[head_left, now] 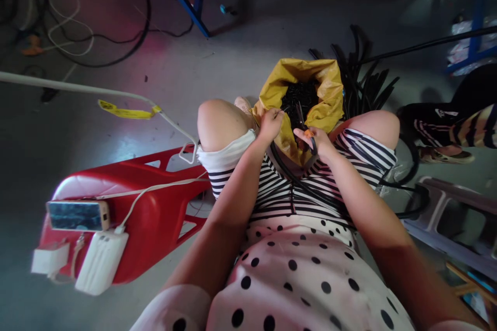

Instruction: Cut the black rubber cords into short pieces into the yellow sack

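Note:
I sit with an open yellow bag (328,94) between my knees, filled with small black pieces (298,97). My left hand (271,123) pinches the bag's near left rim. My right hand (316,140) is closed on a thin black cable (295,178) and a small orange piece at the bag's mouth. The cable loops down over my striped lap and off to the right.
A red plastic stool (151,201) lies on its side at my left, carrying a phone (77,215) and a white power bank (101,261) joined by a white cord. Black cables (365,83) are heaped behind the bag. Another person's striped leg (462,126) shows at right.

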Demonstrator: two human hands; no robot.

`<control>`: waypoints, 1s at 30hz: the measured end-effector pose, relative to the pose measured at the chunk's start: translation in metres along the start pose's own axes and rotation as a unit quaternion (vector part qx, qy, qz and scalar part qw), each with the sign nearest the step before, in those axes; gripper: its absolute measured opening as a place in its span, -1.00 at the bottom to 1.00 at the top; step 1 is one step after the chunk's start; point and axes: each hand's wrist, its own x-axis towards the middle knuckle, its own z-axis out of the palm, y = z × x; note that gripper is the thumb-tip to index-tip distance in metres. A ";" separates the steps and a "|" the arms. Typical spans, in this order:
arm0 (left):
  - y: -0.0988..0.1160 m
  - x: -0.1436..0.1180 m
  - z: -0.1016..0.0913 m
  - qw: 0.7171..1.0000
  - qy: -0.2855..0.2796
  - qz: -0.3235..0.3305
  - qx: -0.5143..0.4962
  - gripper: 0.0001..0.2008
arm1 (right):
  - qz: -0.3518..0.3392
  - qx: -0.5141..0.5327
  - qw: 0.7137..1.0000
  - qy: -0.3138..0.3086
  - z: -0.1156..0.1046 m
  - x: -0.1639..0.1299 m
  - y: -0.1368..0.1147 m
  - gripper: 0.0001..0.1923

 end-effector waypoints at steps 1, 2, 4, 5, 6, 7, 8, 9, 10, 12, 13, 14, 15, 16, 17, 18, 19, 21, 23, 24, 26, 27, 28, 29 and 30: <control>0.006 -0.003 -0.002 1.000 -0.009 -0.012 -0.026 -0.87 | 0.012 0.013 1.000 -0.012 -0.006 -0.007 -0.005 -0.22; 0.012 -0.006 -0.004 0.998 -0.020 -0.025 -0.048 -0.86 | 0.024 0.020 0.999 -0.024 -0.012 -0.014 -0.010 -0.21; 0.023 -0.012 -0.008 0.995 -0.039 -0.048 -0.084 -0.87 | 0.035 0.007 0.998 -0.042 -0.021 -0.021 -0.017 -0.21; 0.027 -0.015 -0.010 0.993 -0.046 -0.055 -0.097 -0.89 | 0.032 -0.007 0.998 -0.045 -0.025 -0.022 -0.018 -0.21; 0.030 -0.017 -0.011 0.991 -0.050 -0.059 -0.107 -0.89 | 0.026 -0.024 0.999 -0.042 -0.028 -0.022 -0.018 -0.21; 0.032 -0.018 -0.012 0.991 -0.050 -0.059 -0.113 -0.90 | 0.017 -0.040 0.998 -0.037 -0.029 -0.020 -0.017 -0.21; 0.033 -0.019 -0.012 0.991 -0.050 -0.057 -0.115 -0.90 | 0.008 -0.052 0.998 -0.030 -0.029 -0.018 -0.015 -0.21; 0.032 -0.019 -0.011 0.991 -0.047 -0.053 -0.112 -0.89 | 0.000 -0.063 0.998 -0.023 -0.028 -0.015 -0.012 -0.21; 0.031 -0.019 -0.010 0.993 -0.044 -0.045 -0.104 -0.89 | -0.008 -0.075 0.997 -0.017 -0.027 -0.012 -0.009 -0.21; 0.028 -0.017 -0.007 0.996 -0.035 -0.023 -0.081 -0.87 | -0.024 -0.096 0.995 -0.011 -0.023 -0.009 -0.004 -0.22; 0.026 -0.016 -0.005 0.997 -0.032 -0.010 -0.068 -0.86 | -0.029 -0.098 0.995 -0.012 -0.021 -0.008 -0.003 -0.22; 0.024 -0.016 -0.004 0.998 -0.029 0.003 -0.056 -0.86 | -0.032 -0.096 0.995 -0.014 -0.020 -0.008 -0.002 -0.22; 0.023 -0.015 -0.004 0.998 -0.027 0.013 -0.047 -0.86 | -0.031 -0.092 0.995 -0.018 -0.018 -0.009 -0.002 -0.22; 0.022 -0.015 -0.003 0.999 -0.026 0.021 -0.039 -0.86 | -0.028 -0.088 0.996 -0.020 -0.017 -0.010 -0.003 -0.23; 0.022 -0.014 -0.003 0.999 -0.025 0.026 -0.034 -0.86 | -0.023 -0.085 0.996 -0.022 -0.016 -0.011 -0.003 -0.24; 0.021 -0.014 -0.003 0.999 -0.025 0.030 -0.029 -0.86 | -0.021 -0.083 0.996 -0.026 -0.016 -0.012 -0.004 -0.25; 0.021 -0.014 -0.003 0.999 -0.025 0.032 -0.025 -0.85 | -0.022 -0.079 0.996 -0.030 -0.015 -0.013 -0.003 -0.27; 0.022 -0.015 -0.002 0.999 -0.026 0.035 -0.018 -0.85 | -0.029 -0.058 0.997 -0.038 -0.013 -0.015 -0.002 -0.31; 0.022 -0.015 -0.002 0.999 -0.029 0.034 -0.010 -0.85 | -0.038 -0.040 0.998 -0.041 -0.011 -0.015 0.002 -0.34; 0.022 -0.016 -0.002 0.999 -0.031 0.034 -0.007 -0.85 | -0.041 -0.038 0.998 -0.038 -0.010 -0.015 0.004 -0.34; 0.021 -0.016 -0.001 0.999 -0.037 0.033 -0.003 -0.84 | -0.042 -0.041 0.998 -0.031 -0.008 -0.014 0.007 -0.33; 0.021 -0.016 -0.001 0.999 -0.037 0.033 -0.003 -0.84 | -0.041 -0.042 0.998 -0.028 -0.008 -0.014 0.007 -0.32; 0.020 -0.015 -0.001 0.999 -0.034 0.031 -0.005 -0.84 | -0.042 -0.042 0.998 -0.024 -0.008 -0.014 0.007 -0.32; 0.020 -0.015 -0.001 0.999 -0.029 0.028 -0.009 -0.84 | -0.043 -0.040 0.998 -0.021 -0.007 -0.014 0.007 -0.31; 0.019 -0.014 -0.001 0.999 -0.023 0.023 -0.015 -0.84 | -0.044 -0.040 0.998 -0.017 -0.007 -0.015 0.006 -0.30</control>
